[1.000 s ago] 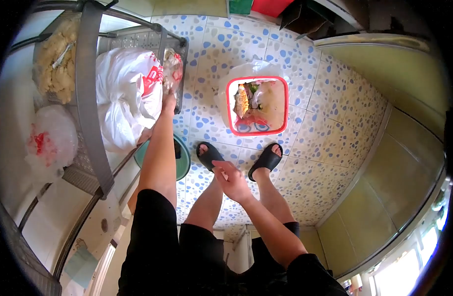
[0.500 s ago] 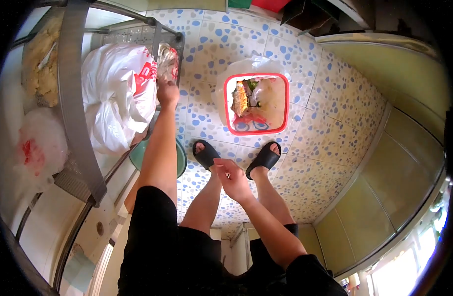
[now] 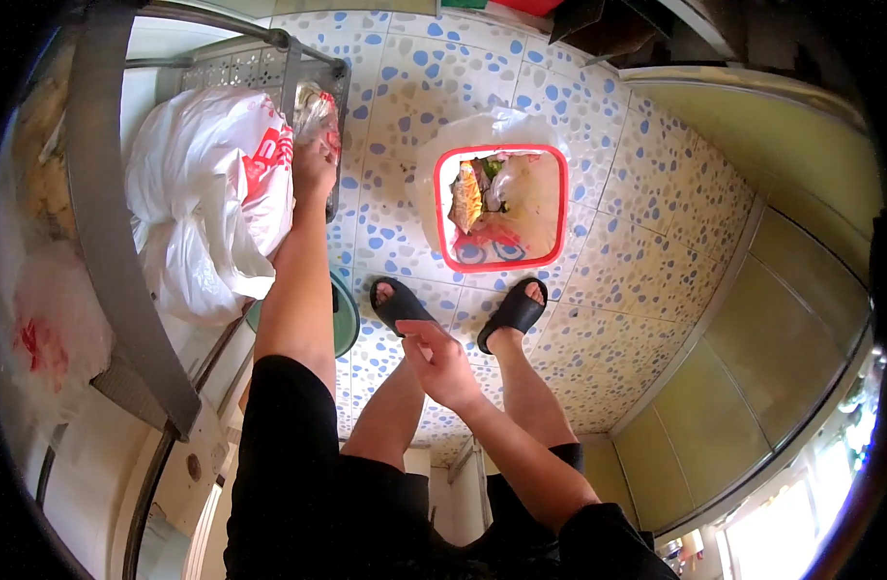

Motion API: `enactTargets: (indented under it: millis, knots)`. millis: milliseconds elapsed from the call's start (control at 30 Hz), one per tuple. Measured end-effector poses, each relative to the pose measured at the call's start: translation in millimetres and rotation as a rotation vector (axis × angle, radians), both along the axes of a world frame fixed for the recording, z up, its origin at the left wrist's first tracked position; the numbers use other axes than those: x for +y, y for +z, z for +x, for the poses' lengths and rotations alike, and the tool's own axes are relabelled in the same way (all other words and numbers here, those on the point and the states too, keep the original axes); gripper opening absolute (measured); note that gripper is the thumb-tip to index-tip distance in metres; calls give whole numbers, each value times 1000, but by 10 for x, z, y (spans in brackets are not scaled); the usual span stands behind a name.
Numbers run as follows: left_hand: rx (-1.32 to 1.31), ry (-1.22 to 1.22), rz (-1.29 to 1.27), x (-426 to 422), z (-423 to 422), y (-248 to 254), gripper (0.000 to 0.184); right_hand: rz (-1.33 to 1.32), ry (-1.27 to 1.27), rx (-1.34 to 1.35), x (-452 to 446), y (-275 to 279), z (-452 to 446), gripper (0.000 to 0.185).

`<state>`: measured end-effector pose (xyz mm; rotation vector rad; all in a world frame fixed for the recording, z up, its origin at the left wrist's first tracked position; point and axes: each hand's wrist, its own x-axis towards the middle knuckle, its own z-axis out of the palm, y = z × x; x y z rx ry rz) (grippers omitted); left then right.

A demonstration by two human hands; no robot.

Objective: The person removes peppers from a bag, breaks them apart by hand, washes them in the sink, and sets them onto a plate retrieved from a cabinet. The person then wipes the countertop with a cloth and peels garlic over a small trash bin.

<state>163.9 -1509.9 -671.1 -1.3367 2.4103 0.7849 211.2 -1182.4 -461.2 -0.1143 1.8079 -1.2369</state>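
Note:
My left hand [image 3: 314,172] reaches onto the grey rack at the left, its fingers closed on the near end of a small clear plastic bag with red marks [image 3: 315,113]. Beside it on the same shelf lies a large white plastic bag with red print [image 3: 206,193]. My right hand [image 3: 439,365] hangs in the air over my legs, fingers partly bent and apart, holding nothing. In front of my feet stands a bin with a red rim [image 3: 563,208], lined with a clear bag; wrappers and scraps lie inside.
The rack's grey frame [image 3: 115,222] runs down the left, with another clear, red-marked bag [image 3: 61,319] on it. A green basin [image 3: 345,314] is on the floor under my left arm. Pale green cabinets [image 3: 753,348] line the right side.
The rack and its bags have shifted left in view. My left hand has closed on the small clear bag's near end. My right hand has moved slightly down and left.

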Motion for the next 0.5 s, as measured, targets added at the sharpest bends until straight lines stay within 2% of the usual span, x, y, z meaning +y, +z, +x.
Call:
enactTargets:
  millis: [33,133,233,333,433,467,500]
  knots:
    - [-12,21,68,1,-4,19,49,-2,-3,4,-20,-10,5,24]
    - [-35,-162,-213,82,60,-38,53,2,-28,16,-61,-52,1,24]
    - [118,-235,-425,117,296,-392,47,15,-50,-27,-87,-58,-6,23]
    - [58,-179,-337,42,258,-430,40,23,-18,-18,-92,-84,3,23]
    - [-12,-239,-252,12,235,-376,33,4,-11,-3,-128,-114,81,22]
    - [-96,-246,-181,23,276,-454,39,-4,-17,-2,-148,-122,99,22]
    - [-95,-249,-226,24,298,-496,41,0,-31,-21,-187,-106,87,22]
